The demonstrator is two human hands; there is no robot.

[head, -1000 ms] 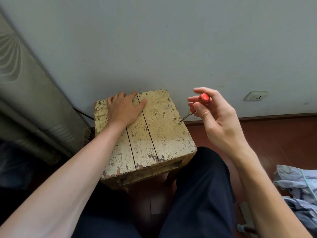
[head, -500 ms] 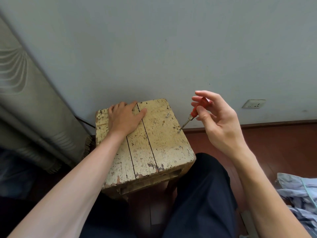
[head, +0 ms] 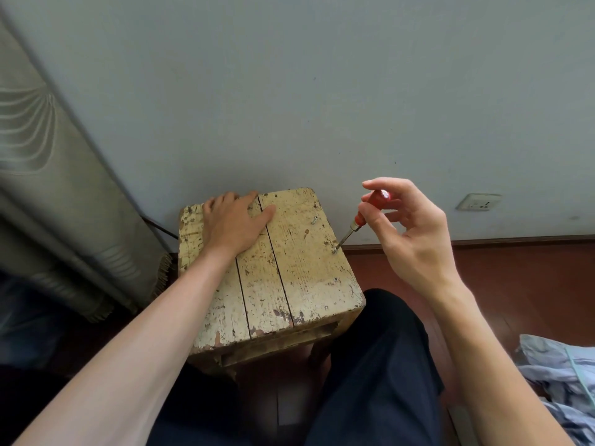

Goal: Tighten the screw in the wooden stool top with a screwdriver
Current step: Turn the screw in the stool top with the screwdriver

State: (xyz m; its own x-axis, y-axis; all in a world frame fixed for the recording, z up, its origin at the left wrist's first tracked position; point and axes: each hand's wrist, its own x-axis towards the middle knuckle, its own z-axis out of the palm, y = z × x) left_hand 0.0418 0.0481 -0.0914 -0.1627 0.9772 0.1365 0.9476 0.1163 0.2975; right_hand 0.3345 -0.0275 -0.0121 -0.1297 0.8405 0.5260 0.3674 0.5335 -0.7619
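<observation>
There is one view only, a wide-angle camera worn on the person's head, facing forward and steeply down. It looks from close above at the wooden stool top, which lies mid-frame. The wall fills the upper half, the floor shows at the right, and the person's trouser legs run along the bottom edge.

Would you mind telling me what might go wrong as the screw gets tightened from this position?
1. The screwdriver leans steeply, and the right hand merely pinches its red handle, so the tip may slip out of the screw.
2. That screw sits close to the right edge of the stool top; a slipping tip could skid off the wood.
</observation>
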